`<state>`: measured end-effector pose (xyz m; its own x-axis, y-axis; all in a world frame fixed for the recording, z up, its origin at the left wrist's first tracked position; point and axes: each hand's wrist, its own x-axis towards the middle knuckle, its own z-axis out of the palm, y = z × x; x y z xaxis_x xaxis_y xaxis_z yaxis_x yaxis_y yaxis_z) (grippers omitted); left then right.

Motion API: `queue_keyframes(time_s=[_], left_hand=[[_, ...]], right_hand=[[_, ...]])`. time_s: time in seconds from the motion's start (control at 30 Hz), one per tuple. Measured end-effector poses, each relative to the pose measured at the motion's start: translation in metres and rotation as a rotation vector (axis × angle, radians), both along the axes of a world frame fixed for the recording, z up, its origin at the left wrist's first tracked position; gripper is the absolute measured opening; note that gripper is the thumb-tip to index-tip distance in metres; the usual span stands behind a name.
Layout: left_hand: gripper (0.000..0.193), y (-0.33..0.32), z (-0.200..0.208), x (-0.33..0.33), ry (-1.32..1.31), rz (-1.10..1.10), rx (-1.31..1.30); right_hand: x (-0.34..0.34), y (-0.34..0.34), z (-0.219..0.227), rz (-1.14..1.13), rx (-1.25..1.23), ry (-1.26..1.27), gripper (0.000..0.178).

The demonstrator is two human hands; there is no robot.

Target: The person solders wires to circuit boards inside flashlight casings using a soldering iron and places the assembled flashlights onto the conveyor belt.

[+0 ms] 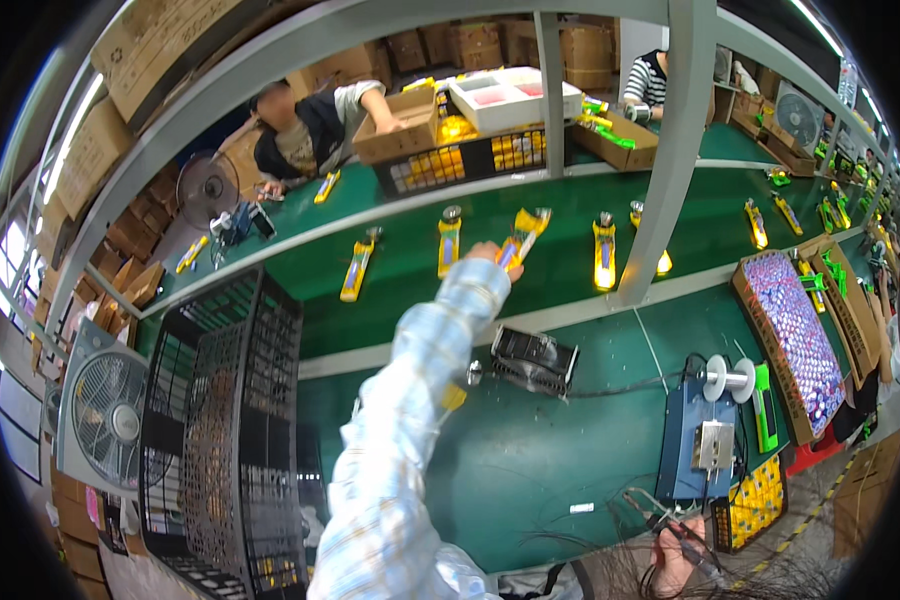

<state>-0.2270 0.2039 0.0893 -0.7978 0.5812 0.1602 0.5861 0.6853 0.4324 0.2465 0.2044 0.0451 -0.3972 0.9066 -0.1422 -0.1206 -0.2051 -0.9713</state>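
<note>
My left hand (487, 253) reaches out over the green conveyor belt, its fingers closed on a yellow torch (511, 252) with a purple strip. That torch's far end overlaps other yellow and silver parts, so its outline is unclear. Just left of the hand lies another yellow torch (449, 246) with a round silver head. Low at the right, my right hand (678, 556) grips a soldering iron (682, 542) by its dark handle. A bent metal wire shows near the iron's front end. Under my left sleeve, a yellow piece (454, 398) is partly hidden.
A black device (535, 360) and a blue soldering station (685, 440) with a white spool (730, 379) stand on the green bench. Black crates (220, 400) rise at the left. A carton of small parts (790, 340) sits right. Across the belt, a person (310, 125) handles a carton.
</note>
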Motion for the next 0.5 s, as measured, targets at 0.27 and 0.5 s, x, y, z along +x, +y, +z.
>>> queue_keyframes(time_s=[0.27, 0.5], left_hand=[[0.039, 0.043, -0.055, -0.019, 0.029, 0.015, -0.354], [0.047, 0.048, -0.073, -0.078, -0.020, 0.043, 0.149]], right_hand=[[-0.032, 0.030, -0.016, 0.002, 0.048, 0.008, 0.031], [-0.041, 0.039, -0.034, 0.047, 0.031, -0.027, 0.031]])
